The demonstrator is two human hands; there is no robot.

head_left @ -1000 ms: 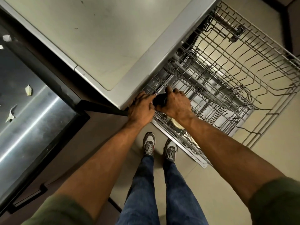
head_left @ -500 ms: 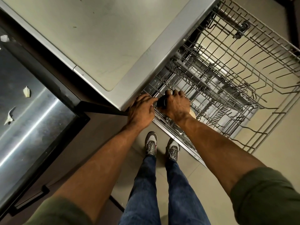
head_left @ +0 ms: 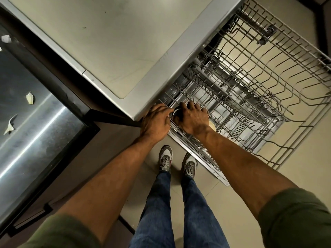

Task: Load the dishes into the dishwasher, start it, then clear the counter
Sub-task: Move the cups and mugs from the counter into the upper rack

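The dark round cup (head_left: 176,113), with a thin pale rim, sits at the near left corner of a grey wire dishwasher rack (head_left: 223,97), between the upright prongs. From here I cannot tell if it already stands on the wires. My view of it is poor, because both hands cover almost all of it.

The left hand (head_left: 155,120) holds its left side, with the fingers close together and bent against the rim. The right hand (head_left: 194,119) grips it from above, with the fingers curled over the top and a little spread.

Just under the right wrist a cream round dish (head_left: 212,126) lies in the same rack. A second, larger wire rack (head_left: 295,39) is pulled out to the right, and its wires cross over what is below. The silver door edge (head_left: 202,158) runs beside grey shoes (head_left: 166,158) and blue jeans (head_left: 157,203).

The left hand touches the silver corner of a beige worktop (head_left: 107,42). Farther left is a dark steel surface (head_left: 35,122) with pale scraps (head_left: 30,98) on it.
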